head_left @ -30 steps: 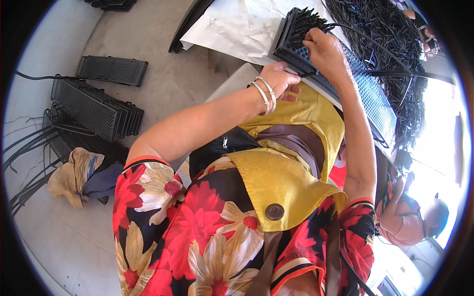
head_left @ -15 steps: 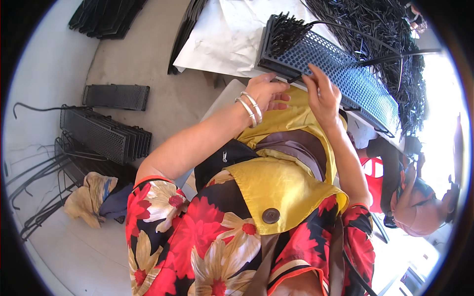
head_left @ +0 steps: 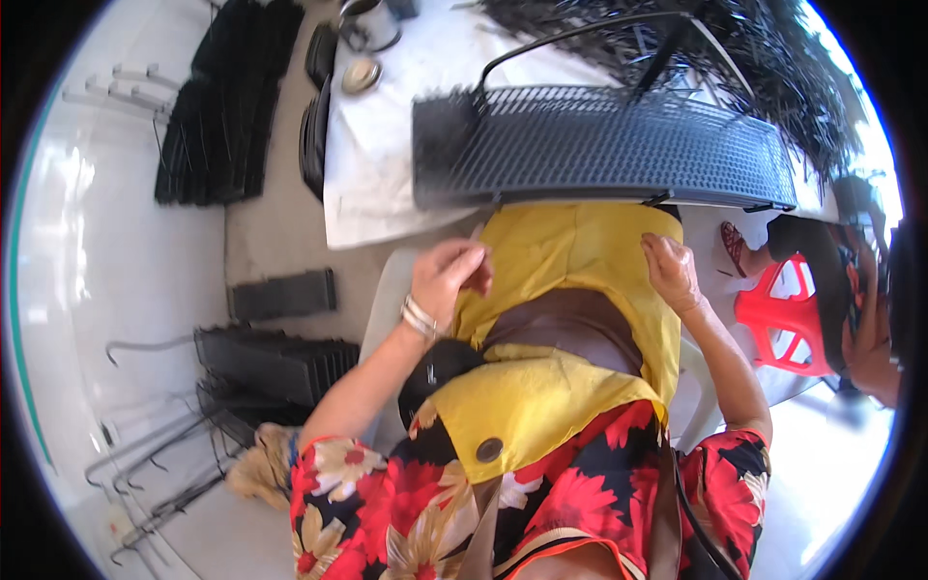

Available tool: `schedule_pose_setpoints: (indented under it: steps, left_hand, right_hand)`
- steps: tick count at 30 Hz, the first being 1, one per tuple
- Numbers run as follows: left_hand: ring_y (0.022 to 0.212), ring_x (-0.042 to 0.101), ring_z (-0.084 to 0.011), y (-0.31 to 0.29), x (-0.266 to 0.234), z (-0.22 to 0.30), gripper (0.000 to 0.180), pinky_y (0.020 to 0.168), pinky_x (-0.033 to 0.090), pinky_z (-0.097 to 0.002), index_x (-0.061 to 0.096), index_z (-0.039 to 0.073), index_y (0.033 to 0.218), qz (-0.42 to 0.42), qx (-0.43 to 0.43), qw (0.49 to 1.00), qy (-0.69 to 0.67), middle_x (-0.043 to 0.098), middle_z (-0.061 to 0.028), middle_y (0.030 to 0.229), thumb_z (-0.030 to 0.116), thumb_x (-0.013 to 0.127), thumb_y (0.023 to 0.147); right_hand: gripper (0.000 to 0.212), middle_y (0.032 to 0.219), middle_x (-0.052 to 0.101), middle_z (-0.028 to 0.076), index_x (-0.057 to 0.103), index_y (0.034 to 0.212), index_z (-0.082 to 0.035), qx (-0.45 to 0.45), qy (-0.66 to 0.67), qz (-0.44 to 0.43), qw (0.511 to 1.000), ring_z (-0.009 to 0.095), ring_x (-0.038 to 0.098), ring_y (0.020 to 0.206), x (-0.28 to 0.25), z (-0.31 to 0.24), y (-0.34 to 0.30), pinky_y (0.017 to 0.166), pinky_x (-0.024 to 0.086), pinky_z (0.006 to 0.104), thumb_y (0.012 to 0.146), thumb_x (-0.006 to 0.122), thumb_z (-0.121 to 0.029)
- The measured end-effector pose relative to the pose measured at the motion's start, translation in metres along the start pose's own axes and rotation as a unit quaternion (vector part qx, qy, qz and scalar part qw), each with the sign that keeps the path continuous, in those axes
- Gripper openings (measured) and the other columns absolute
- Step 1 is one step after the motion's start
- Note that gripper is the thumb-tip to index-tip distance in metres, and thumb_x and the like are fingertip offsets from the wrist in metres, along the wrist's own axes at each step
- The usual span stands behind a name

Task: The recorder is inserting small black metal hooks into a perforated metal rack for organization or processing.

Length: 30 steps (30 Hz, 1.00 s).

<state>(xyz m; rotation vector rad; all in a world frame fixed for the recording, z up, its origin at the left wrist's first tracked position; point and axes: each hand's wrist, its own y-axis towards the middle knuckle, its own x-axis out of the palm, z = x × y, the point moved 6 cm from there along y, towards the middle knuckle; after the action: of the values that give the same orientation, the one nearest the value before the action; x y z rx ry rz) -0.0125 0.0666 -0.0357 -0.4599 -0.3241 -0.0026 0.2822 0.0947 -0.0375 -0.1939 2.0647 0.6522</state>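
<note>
Black perforated plastic fills the top of my view — a long mesh panel point(head_left: 599, 145) lying across the white-covered worktop point(head_left: 387, 145), its near edge just above the lap. A tangle of thin black rods point(head_left: 773, 58) is heaped behind it toward the far right, and one bent rod arches over the panel.

Below the panel, a yellow cloth point(head_left: 580, 261) is spread over the lap, running down over a brown band to a second yellow fold and a red-and-white floral garment point(head_left: 580, 493).

Both hands rest on that cloth. I see the left hand point(head_left: 447, 275), bangles at the wrist, at the cloth's left edge with the fingers curled together on the fabric; whether the grip actually pinches it I cannot tell. The right hand point(head_left: 672, 271) lies on the cloth's right edge, fingers bent and pressed on the material — again, a firm hold is not clear.

On the floor to the left, stacks of black mesh panels point(head_left: 275, 362) stand near loose bent rods point(head_left: 155, 454); a single dark panel point(head_left: 283, 295) lies apart. A red plastic stool point(head_left: 788, 319) sits at the right, beside another person's arm point(head_left: 870, 338). A small metal cup point(head_left: 372, 19) stands on the worktop's far corner.
</note>
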Motion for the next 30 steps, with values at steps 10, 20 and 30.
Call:
schedule_pose_setpoints:
  steps: [10, 20, 30]
  left_hand:
    - [0.053, 0.053, -0.0133, 0.025, 0.031, 0.149, 0.013, 0.046, 0.045, -0.0235, 0.056, -0.004, 0.083, 0.054, 0.230, 0.963, 0.129, 0.057, -0.0085, 0.067, 0.008, 0.050, 0.081]
    - [0.074, 0.058, -0.0174, 0.181, 0.073, 0.205, 0.028, 0.062, 0.049, -0.0280, 0.054, -0.002, 0.098, 0.084, 0.161, 0.929, 0.323, 0.059, -0.0106, 0.086, 0.013, 0.060, 0.076]
    - [0.084, 0.058, -0.0226, 0.329, 0.092, 0.216, 0.062, 0.075, 0.044, -0.0283, 0.049, -0.009, 0.107, 0.105, 0.250, 0.772, 0.575, 0.060, -0.0171, 0.091, 0.035, 0.065, 0.066]
  right_hand:
    - [0.008, 0.059, 0.049, 0.011, 0.050, 0.072, -0.002, -0.037, 0.071, -0.026, 0.996, 0.028, 0.052, 0.056, 0.031, 0.003, -0.016, 0.048, 0.042, 0.0380, 0.068, 0.054, -0.008]
    - [0.012, 0.060, 0.047, 0.008, 0.050, 0.072, -0.004, 0.003, 0.085, 0.032, 0.996, 0.024, 0.050, 0.051, 0.028, -0.007, -0.013, 0.042, 0.040, 0.0352, 0.064, 0.058, -0.005]
    - [0.015, 0.065, 0.050, 0.007, 0.053, 0.073, -0.003, 0.042, 0.150, 0.035, 0.987, 0.022, 0.051, 0.051, 0.028, -0.003, -0.017, 0.041, 0.041, 0.0321, 0.059, 0.055, -0.005]
